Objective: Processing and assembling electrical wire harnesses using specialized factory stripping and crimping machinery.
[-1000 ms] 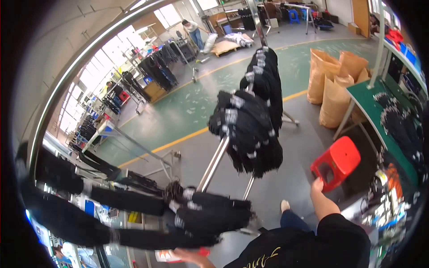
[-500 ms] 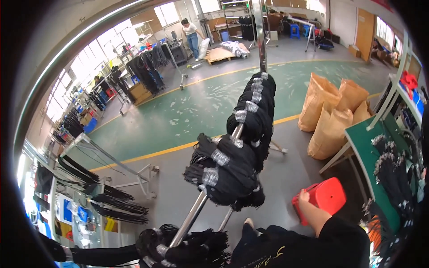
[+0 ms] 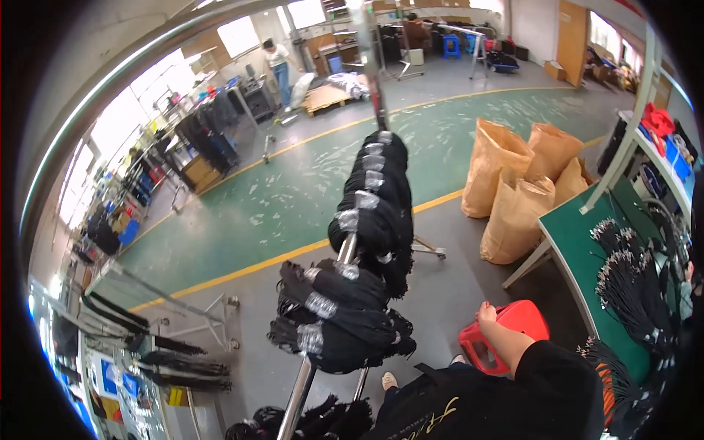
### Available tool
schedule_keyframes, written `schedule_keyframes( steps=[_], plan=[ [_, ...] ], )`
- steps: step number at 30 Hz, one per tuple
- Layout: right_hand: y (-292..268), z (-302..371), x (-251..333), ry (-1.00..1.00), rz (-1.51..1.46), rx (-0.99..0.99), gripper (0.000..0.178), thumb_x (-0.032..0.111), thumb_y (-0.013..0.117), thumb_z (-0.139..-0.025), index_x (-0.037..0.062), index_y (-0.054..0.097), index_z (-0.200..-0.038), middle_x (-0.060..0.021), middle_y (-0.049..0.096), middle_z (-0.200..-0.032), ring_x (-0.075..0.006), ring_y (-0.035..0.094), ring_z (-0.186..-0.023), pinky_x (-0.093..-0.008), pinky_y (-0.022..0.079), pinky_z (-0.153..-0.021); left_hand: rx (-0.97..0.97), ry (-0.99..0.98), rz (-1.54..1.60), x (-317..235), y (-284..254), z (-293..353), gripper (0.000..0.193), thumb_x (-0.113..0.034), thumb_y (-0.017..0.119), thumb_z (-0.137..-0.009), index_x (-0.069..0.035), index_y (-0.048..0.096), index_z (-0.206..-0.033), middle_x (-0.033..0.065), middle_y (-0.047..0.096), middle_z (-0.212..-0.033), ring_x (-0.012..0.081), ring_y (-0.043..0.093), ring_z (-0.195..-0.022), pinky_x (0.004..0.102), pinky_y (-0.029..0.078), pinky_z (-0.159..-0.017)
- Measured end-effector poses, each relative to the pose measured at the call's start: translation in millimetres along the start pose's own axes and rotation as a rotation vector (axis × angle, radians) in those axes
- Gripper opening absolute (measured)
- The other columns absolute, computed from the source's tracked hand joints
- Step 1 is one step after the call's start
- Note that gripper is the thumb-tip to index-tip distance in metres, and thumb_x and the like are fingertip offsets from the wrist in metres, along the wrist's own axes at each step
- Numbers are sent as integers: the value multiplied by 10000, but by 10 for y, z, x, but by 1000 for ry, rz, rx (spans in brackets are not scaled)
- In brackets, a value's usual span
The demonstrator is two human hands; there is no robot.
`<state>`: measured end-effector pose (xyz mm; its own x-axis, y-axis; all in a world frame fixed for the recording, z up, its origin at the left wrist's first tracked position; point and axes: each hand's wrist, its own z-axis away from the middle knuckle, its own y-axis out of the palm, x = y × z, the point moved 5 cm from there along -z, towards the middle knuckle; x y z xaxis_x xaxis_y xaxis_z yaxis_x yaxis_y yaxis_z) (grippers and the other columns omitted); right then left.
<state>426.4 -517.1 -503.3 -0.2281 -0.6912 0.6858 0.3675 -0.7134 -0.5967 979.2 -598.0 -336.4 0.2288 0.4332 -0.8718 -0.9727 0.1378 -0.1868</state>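
A red plastic stool (image 3: 529, 317) is seen right of centre in the lower part of the frame, tilted on its side. Its surface is smooth and bright, its corners are rounded, and a large opening is cut through the side turned toward the left. Its upper left edge is gripped by the right hand (image 3: 486, 313), with the fingers curled closed around it; part of the stool is covered by the bare forearm. Whether the floor is touched by the stool cannot be told. The left hand is out of view, so its state cannot be told.

Down the middle of the frame, thick bundles of black cords (image 3: 352, 323), bound with clear wrapping, are hung on a metal rail (image 3: 297, 400). Grey floor (image 3: 447, 279) is shown beneath, and beyond it a scuffed green walkway (image 3: 249, 213) is edged by yellow lines. Brown paper sacks (image 3: 495, 172) are grouped at right of centre, beside a green-topped table (image 3: 561, 224) on which more black cords are heaped. At upper left, another person (image 3: 280, 70) is seen standing near a wooden pallet (image 3: 324, 100), with bright windows (image 3: 238, 37) behind.
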Motion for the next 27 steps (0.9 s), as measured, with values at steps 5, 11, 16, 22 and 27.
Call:
schedule_keyframes(
  steps=[5,11,16,22,27],
  plan=[
    [-348,-325,-141,-74,55,-15,490,381,454,-973,-37,628,-787,-163,686,-674,-261,670,-554,-390,552,-577,219,-40,-139,-116,677,-367,375,-277,576,-965,31,526,-1172,159,589,-1108,223,583,-961,367,483,-839],
    [-975,-770,-779,11,89,-99,555,447,429,-971,-46,663,-869,-162,711,-729,-278,705,-664,-414,549,-705,526,-114,-348,-172,1791,-795,359,-288,578,-963,29,556,-1130,151,610,-1063,217,595,-925,366,492,-813],
    [-1771,-425,-630,5,81,-104,531,445,433,-969,-32,661,-923,-158,706,-741,-257,708,-699,-410,545,-680,767,-189,-553,-100,2573,-1237,350,-297,579,-961,27,582,-1095,144,628,-1025,213,605,-896,365,500,-792],
    [-2436,-236,-1207,277,-164,-248,503,441,456,-973,-19,654,-1023,-186,694,-783,-291,687,-793,-394,522,-725,1117,-259,-857,-126,3852,-1872,346,-307,581,-959,24,613,-1052,136,650,-979,207,617,-860,365,509,-766],
    [-2609,161,-1803,264,-662,-670,368,280,608,-946,14,606,-1200,-146,666,-1126,-217,656,-961,-352,519,-802,1271,-326,-1017,-260,4628,-2395,348,-316,582,-957,22,638,-1017,130,668,-941,202,627,-830,364,517,-745]
  ],
)
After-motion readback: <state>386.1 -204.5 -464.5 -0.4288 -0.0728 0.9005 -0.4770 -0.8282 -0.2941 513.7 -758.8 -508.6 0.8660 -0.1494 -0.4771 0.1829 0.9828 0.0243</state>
